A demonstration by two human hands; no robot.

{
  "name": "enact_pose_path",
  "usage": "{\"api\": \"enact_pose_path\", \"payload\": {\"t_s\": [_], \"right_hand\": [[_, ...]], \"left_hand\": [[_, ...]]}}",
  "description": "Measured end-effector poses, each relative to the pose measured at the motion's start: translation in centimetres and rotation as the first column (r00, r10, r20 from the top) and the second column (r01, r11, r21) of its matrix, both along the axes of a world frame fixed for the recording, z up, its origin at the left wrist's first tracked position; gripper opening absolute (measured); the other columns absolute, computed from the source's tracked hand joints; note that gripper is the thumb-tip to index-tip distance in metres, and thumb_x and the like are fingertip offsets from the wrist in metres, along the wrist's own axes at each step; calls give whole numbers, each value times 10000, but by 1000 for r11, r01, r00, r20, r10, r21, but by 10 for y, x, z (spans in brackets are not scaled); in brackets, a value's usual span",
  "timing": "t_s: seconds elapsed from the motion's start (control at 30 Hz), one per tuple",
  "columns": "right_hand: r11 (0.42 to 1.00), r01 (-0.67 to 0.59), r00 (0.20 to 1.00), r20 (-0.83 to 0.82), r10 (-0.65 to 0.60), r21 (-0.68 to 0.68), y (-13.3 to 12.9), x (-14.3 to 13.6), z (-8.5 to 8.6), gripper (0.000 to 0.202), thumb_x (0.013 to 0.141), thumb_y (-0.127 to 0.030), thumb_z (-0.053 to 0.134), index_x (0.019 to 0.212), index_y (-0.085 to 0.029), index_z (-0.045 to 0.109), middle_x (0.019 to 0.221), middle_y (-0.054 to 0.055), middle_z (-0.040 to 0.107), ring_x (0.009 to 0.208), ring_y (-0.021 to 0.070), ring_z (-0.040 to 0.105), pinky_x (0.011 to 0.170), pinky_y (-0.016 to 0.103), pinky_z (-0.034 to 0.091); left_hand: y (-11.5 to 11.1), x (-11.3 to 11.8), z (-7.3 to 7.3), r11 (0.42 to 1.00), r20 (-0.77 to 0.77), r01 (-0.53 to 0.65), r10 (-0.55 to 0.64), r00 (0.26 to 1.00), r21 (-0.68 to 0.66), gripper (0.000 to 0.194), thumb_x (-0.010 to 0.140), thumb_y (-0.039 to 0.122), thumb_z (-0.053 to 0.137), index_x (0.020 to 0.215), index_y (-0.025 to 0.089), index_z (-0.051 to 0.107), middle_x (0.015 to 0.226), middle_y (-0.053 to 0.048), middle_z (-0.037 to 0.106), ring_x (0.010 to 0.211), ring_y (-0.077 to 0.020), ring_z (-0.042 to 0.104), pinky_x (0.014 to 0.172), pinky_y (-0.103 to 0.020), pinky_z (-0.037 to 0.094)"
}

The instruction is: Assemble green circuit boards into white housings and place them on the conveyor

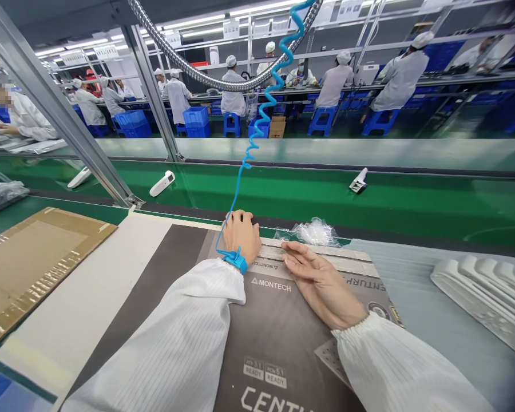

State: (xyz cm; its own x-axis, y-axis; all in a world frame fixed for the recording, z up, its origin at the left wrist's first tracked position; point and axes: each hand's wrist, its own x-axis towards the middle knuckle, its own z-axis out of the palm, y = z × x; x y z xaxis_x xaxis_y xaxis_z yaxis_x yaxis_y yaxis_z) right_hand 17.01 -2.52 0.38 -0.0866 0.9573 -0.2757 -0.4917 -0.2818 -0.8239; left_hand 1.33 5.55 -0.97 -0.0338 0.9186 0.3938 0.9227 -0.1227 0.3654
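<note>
A dark printed cardboard box or sleeve (257, 326) marked MONTECH lies in front of me. My left hand (241, 236), with a blue wrist strap (236, 260) and coiled cord, rests at its far edge, fingers bent over that edge; what they may hold is hidden. To the right, my right hand (321, 280) is over the printed surface, palm turned sideways, thumb and fingers apart and nothing visible between them. Crumpled clear plastic (317, 232) lies just beyond the far edge, between and behind the hands.
A green conveyor (257, 191) runs across, carrying white devices (162, 183). Flat brown cardboard (38, 263) lies left, white moulded trays (489, 292) right. A metal post (64, 103) rises at left; the coiled cord (264, 109) hangs ahead. People in white sit beyond.
</note>
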Motion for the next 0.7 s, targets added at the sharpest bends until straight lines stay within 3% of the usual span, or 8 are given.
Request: {"api": "enact_pose_path", "payload": {"t_s": [0.27, 0.57, 0.7], "right_hand": [[1000, 14, 1000, -16, -15, -21, 0, -1, 1, 393, 578, -195, 893, 931, -253, 732, 1178, 15, 652, 1147, 168, 576, 1136, 309, 384], [997, 13, 997, -77, -7, 78, 4, -1, -11, 339, 615, -160, 859, 916, -244, 727, 1106, -3, 671, 937, 107, 607, 1050, 285, 418], [997, -20, 999, -48, 23, 75, -3, 1, -2, 341, 614, -172, 859, 919, -241, 721, 1100, -3, 668, 915, 102, 613, 987, 278, 442]], "left_hand": [[1, -1, -3, 1000, -8, 1, -1, 1000, 16, 224, 906, 275, 551, 1093, 172, 617, 1182, -98, 617, 1159, -281, 469, 941, -417, 392], [3, 0, -1, 1000, -20, 5, -4, 1000, 30, 242, 897, 276, 545, 1089, 166, 643, 1182, -106, 629, 1168, -315, 473, 965, -461, 402], [4, -1, -4, 998, -28, 17, -16, 999, 57, 258, 899, 279, 525, 1092, 157, 647, 1173, -120, 631, 1163, -329, 475, 955, -481, 414]]}}
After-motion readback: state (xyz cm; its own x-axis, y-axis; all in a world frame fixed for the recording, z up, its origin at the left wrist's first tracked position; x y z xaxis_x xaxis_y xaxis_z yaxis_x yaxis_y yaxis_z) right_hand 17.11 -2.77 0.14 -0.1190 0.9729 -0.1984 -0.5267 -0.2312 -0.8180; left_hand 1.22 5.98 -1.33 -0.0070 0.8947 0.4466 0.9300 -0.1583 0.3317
